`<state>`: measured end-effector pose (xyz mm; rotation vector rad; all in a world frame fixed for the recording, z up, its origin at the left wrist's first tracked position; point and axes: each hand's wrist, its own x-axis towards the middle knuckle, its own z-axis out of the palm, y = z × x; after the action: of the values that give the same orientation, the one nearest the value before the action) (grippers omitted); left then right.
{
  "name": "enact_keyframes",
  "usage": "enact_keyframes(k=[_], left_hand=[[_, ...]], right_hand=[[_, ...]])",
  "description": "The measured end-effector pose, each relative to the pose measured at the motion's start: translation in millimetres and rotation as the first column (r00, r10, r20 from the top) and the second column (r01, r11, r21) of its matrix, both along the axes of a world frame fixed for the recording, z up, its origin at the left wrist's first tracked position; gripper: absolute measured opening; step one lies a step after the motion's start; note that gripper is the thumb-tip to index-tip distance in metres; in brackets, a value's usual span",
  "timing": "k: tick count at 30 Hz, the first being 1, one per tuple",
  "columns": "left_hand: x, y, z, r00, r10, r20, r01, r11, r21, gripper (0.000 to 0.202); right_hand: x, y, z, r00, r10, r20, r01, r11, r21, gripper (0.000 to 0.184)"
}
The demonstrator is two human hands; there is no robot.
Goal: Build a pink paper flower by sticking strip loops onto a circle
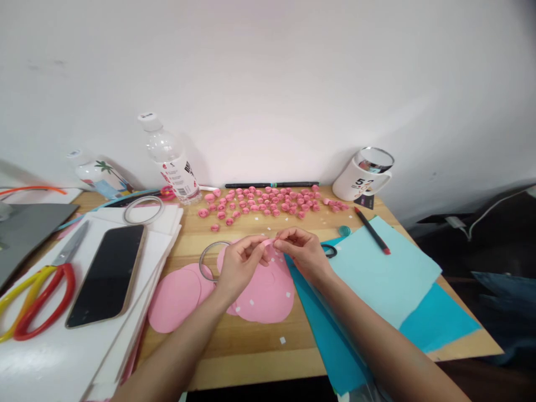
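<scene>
Mostly hidden, a small pink paper bit.

On your counter you have two plastic bottles, two clear tape rings, one mug, one phone, one black pen, one red pencil, two blue sheets, at least three large pink discs, and dozens of small pink paper rolls, too many to count exactly.

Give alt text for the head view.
The left hand and right hand pinch a pink paper piece over pink paper circles on a table. Rolled pink curls lie behind, phone and scissors at left, blue sheets at right.
</scene>
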<state>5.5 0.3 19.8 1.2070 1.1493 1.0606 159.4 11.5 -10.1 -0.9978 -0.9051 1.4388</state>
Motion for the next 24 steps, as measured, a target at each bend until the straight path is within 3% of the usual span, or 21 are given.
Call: enact_keyframes(k=[11, 24], left_hand=[[-0.7, 1.5, 0.3, 1.000, 0.006, -0.020, -0.005, 1.000, 0.030, 0.020], [-0.8, 1.0, -1.9, 0.998, -0.019, -0.066, 0.022, 0.998, 0.054, 0.016]], right_hand=[[0.3, 0.7, -2.6, 1.000, 0.023, 0.003, -0.023, 0.998, -0.062, 0.019], [1.0, -0.3, 0.0, 0.999, -0.020, 0.033, 0.021, 0.999, -0.039, 0.015]])
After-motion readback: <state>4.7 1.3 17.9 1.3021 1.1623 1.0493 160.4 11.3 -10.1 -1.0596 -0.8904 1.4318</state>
